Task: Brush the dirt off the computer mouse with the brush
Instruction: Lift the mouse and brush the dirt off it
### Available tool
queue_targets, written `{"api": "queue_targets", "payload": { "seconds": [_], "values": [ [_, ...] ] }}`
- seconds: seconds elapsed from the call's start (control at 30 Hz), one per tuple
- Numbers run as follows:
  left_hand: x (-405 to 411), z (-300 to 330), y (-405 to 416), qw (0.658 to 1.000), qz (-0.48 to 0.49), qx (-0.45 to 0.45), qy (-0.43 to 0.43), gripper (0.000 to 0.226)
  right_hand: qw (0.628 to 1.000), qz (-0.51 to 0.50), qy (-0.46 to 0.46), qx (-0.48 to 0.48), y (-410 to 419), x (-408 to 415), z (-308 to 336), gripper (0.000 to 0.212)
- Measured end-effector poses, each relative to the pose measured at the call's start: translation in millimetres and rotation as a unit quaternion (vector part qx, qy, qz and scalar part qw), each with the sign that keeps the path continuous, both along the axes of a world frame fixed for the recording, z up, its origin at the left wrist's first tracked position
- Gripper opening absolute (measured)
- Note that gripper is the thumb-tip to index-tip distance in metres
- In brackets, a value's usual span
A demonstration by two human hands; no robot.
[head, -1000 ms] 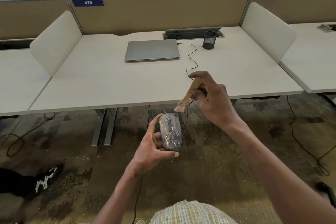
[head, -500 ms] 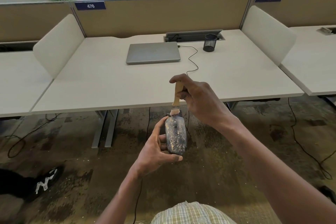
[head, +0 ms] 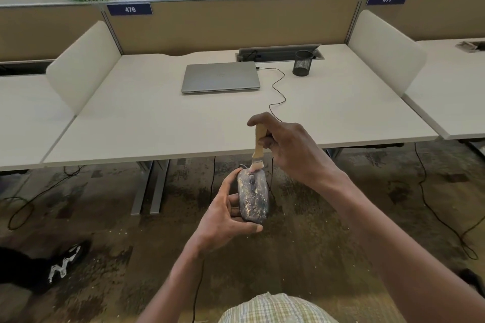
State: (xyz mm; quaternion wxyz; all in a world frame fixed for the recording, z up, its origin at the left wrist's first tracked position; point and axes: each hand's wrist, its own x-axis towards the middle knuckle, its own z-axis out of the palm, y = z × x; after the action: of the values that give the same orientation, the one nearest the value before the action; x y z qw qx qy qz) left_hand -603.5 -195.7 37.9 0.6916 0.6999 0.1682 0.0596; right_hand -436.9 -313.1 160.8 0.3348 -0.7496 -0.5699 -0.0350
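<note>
Fingers [head: 237,207] of the left hand [head: 223,220] curl round the near and left side of the computer mouse [head: 253,195], thumb under its near end; the mouse is held in the air, top side up, out in front of the desk [head: 157,123] edge and above the floor [head: 105,217]. Right hand [head: 291,149] pinches the wooden handle of the brush [head: 258,148], forefinger hooked over the top; brush near upright, bristles down on the far end of the mouse, by the scroll wheel.

Mouse top is heavily speckled with pale dirt over most of its length; judged early in the job, with the stroke starting at the far end.

The cable [head: 278,92] runs from the laptop [head: 220,77] across the desk toward the hands; whether it is the mouse's own lead is probably so, but the joint is hidden behind the right hand.

Risks, as judgement:
- grip is by the left side and near end only; a hard downward stroke could tip or twist the mouse out of the fingers;
- bristles pushed into the wheel slot may pack dirt in rather than lift it;
- slack cable could snag on the brush hand;
- loosened dirt will fall on the floor, already speckled.
</note>
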Motion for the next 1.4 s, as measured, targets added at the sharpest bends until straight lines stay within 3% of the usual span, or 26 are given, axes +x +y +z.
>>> {"api": "queue_targets", "payload": {
  "seconds": [0.3,1.4],
  "values": [
    [4.7,-3.0,-2.0,1.0,-0.01,-0.009,0.008,0.125,0.999,0.014,-0.003,-0.037,-7.8,-3.8,3.5,0.053],
    [7.7,1.8,-1.6,1.0,-0.009,-0.004,0.001,0.124,1.0,-0.005,0.016,-0.024,-9.4,-1.3,15.4,0.052]
  ]
}}
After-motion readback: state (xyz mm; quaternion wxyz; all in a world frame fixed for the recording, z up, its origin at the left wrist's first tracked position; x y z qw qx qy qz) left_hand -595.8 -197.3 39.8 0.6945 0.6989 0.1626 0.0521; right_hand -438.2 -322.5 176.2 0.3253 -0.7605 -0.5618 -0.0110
